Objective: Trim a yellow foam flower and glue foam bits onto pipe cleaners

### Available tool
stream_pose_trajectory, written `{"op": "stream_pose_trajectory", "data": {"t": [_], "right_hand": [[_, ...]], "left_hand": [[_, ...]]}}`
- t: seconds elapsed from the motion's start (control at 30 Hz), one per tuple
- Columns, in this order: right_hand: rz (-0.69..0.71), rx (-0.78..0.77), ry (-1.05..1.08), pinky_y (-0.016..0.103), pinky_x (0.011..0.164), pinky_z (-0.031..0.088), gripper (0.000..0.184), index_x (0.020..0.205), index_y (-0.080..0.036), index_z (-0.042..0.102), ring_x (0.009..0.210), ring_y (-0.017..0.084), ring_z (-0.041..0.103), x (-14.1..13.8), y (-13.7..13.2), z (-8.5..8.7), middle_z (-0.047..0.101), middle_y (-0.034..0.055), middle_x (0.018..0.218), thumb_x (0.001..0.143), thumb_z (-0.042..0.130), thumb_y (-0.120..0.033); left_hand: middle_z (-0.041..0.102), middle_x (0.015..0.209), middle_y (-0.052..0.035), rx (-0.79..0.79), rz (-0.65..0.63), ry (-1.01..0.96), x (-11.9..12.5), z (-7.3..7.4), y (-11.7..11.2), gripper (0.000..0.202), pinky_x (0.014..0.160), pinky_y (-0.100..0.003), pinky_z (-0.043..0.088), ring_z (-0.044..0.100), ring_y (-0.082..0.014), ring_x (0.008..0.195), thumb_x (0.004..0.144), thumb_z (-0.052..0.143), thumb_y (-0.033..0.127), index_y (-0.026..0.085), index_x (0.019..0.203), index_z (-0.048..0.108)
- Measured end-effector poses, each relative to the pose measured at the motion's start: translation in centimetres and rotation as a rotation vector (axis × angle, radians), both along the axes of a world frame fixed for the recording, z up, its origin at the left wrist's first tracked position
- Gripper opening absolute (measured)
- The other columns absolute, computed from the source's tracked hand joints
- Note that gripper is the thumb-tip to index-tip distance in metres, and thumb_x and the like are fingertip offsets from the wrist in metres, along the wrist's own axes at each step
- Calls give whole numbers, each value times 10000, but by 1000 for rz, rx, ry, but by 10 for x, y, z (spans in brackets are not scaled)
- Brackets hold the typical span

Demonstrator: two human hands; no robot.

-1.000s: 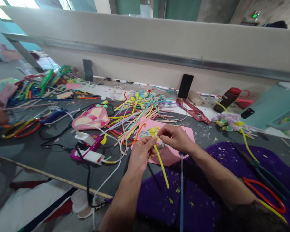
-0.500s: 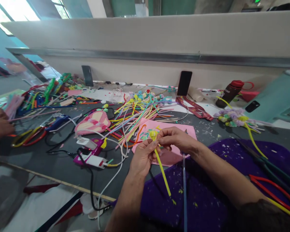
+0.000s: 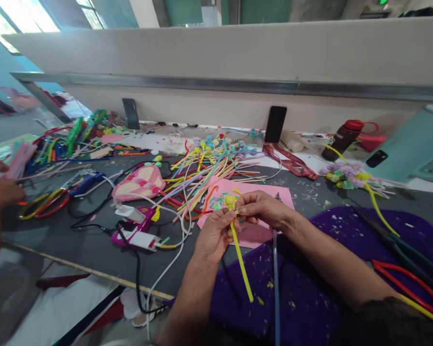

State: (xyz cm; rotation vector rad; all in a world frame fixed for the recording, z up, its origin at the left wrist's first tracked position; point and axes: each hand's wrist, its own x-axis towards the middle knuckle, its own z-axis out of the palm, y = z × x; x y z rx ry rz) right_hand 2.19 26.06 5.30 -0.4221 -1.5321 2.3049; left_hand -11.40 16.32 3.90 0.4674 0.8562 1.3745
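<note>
Between my fingertips is a yellow pipe cleaner flower (image 3: 230,200), its bunched head uppermost and its long stem (image 3: 243,265) hanging down. My left hand (image 3: 216,233) is closed in a pinch on it just below the head. From the other side my right hand (image 3: 262,207) meets it, thumb and forefinger pressed together at the base of the head; a small pale-yellow bit shows at those fingertips. Below the hands lies a pink sheet (image 3: 254,235) with small green and yellow scraps (image 3: 218,201) on it.
Pipe cleaners (image 3: 211,163) are heaped behind the hands. Left of them sit a purple-and-white power strip (image 3: 140,235), cables and a glue gun (image 3: 88,181). At right are large scissors (image 3: 409,250) on purple cloth (image 3: 332,228), plus a bottle (image 3: 342,139). Another person's hand (image 3: 2,192) works at far left.
The stem's lower end has swung slightly left and down. My right fingers have shifted a little at the flower's base. The other person's hand has moved slightly right.
</note>
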Motion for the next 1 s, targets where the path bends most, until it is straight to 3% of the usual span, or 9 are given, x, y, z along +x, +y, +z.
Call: {"op": "stream_pose_trajectory", "data": {"t": [0.27,0.43,0.57,0.63,0.83,1.0], "right_hand": [[-29,133,-45,163,430,305,183,752,-124,645,448,44,413,4,0,-4,550,-43,562,706,727,-281],[-248,497,-64,203,523,400,132,801,-158,638,564,86,500,4,-7,7,594,-11,699,771,671,-283],[-240,926,-119,238,601,413,80,803,-169,624,650,120,524,7,-9,15,595,13,741,833,589,-234],[-228,1068,-154,244,621,412,79,809,-169,611,668,126,527,10,-7,19,595,19,751,850,560,-213],[-305,1103,-176,232,611,410,79,815,-168,602,647,111,526,26,9,29,581,13,764,857,537,-182],[-294,1166,-201,240,629,406,106,796,-169,599,671,120,530,30,9,36,592,15,745,865,536,-218]], "left_hand": [[593,495,21,-23,-11,2,0,-1,0,272,318,-107,287,387,-8,330,612,786,279,117,638,570],[569,486,35,-34,4,-42,0,-2,2,249,300,-119,248,334,-2,310,611,757,281,123,645,569],[555,470,39,-48,-4,-45,1,-1,2,231,291,-125,222,320,-2,298,602,742,275,122,630,571],[552,461,39,-49,-8,-33,1,-2,2,227,289,-129,216,319,-3,291,600,741,274,121,618,574],[525,404,41,-41,-23,114,1,-4,3,205,284,-151,164,321,-18,257,634,717,296,112,675,636],[461,341,51,-42,-30,276,5,1,1,235,296,-171,157,294,-27,243,656,690,313,138,552,573]]}}
